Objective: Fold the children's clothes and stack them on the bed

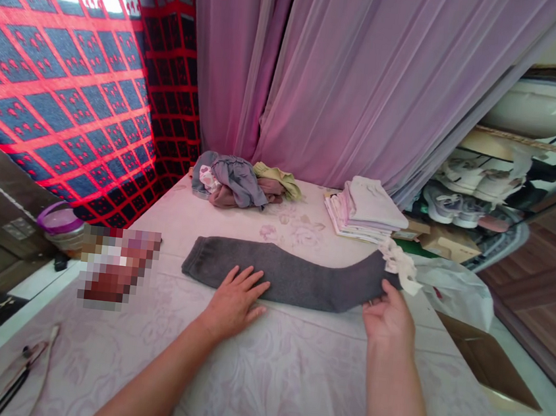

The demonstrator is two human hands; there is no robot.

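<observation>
A pair of dark grey trousers [295, 277] lies folded lengthwise into a long strip across the table. White ruffled trim [401, 264] shows at its right end, hanging past the far corner. My left hand [239, 296] rests flat on the cloth near its left half, fingers spread and palm down. At the right end, my right hand [390, 314] grips the near edge, thumb on top and the other fingers curled underneath, partly hidden by the cloth.
A patterned cloth covers the table [260, 378]. Crumpled clothes [241, 181] lie at the back left, a folded stack [367, 207] at the back right. Glasses [17, 372] rest front left, beside a blurred-out reddish item [122, 271]. A plastic bag [458, 293] and cardboard box [490, 363] stand right.
</observation>
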